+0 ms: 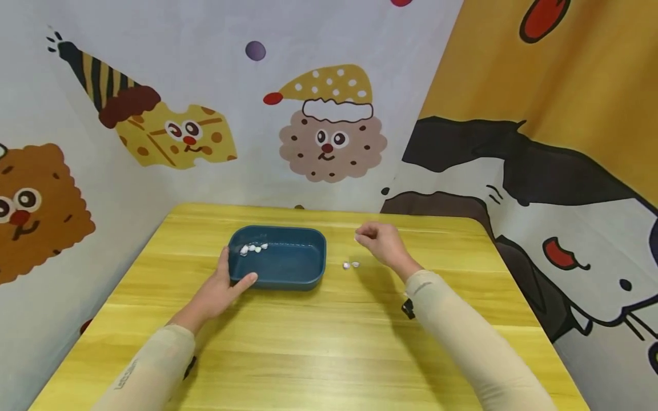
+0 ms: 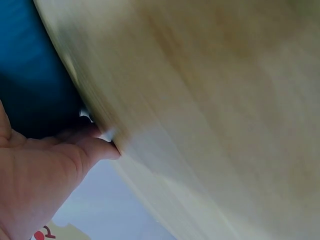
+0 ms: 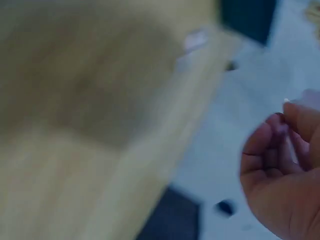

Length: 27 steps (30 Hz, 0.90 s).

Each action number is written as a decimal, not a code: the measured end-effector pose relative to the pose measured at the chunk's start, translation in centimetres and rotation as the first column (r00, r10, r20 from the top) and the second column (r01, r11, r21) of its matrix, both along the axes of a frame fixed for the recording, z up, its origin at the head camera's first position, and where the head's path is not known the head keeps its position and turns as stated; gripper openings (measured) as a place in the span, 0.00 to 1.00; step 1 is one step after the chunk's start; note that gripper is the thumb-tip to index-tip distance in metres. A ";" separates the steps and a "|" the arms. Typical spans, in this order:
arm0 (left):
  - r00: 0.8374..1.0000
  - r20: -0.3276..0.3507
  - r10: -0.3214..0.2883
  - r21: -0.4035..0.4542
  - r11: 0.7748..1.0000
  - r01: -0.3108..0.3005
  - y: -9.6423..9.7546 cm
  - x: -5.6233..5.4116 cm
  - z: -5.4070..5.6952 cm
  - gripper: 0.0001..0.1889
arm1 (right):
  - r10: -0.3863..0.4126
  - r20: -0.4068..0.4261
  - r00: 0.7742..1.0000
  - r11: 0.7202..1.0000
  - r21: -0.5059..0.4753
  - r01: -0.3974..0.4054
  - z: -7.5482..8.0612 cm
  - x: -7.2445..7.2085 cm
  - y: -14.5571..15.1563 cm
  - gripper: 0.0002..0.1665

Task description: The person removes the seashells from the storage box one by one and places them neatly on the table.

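Cartoon-print backdrop (image 1: 334, 34): one side braced, one side pinching

Yellow wood-look table (image 1: 288, 354) sits tight up against the cloth, w/ the work toward its far half, approx. where both arms reach. Blue tray (image 1: 288, 265) is there, a bit L of ctr, prob. put b/w the hands so whatever's loose is only a short reach from the rim.

L hand (image 1: 218, 291) is spread wide at the tray's near-left corner: thumb straight along the near side, fingers along the left wall. My read: it's a brace, not a lift, b/c a light tray would likely skid if knocked. Can't tell from the L wrist view if any fingertips go under the base.

Row of white pieces (image 1: 252, 248) lies inside, bunched at the tray's left end; the rest of the floor is bare. Why that end, can't say; maybe they roll if the tray tips.

R hand (image 1: 381, 242) hangs above the table, right of the tray & not touching it. Fingers curled in, thumb & index tips pinched v. narrow on what looks like a white bit (image 1: 356, 236), tiny, so can't swear to its shape. Tip pinch makes sense imo: too small for a full-palm grip.

Two loose pieces (image 1: 346, 265) lie on the wood b/w tray & R hand, just beside each other, prob. left close so the arm needn't travel. R wrist view has them too, but blurry.
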<state>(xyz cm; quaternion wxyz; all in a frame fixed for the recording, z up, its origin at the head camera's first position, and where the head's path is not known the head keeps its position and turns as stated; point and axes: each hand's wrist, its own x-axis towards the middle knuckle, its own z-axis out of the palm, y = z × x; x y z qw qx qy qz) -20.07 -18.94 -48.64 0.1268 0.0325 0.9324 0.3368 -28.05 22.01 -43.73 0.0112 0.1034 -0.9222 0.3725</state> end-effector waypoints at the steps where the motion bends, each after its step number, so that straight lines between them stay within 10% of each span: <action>1: 1.000 0.001 -0.001 0.002 1.000 0.001 0.0 0.1 0.0 0.62 | -0.014 0.034 0.999 1.000 0.026 0.013 -0.6 0.3 1.1 0.11; 13: 1.000 -0.024 -0.006 0.005 1.000 0.006 0.0 0.1 0.1 0.62 | 0.011 0.099 0.995 0.975 0.220 -0.033 -5.2 1.9 3.5 0.04; 27: 1.000 -0.011 0.002 0.012 1.000 -0.002 -0.2 0.1 0.0 0.63 | -0.063 0.122 0.991 0.956 0.294 0.025 -5.8 1.6 2.0 0.09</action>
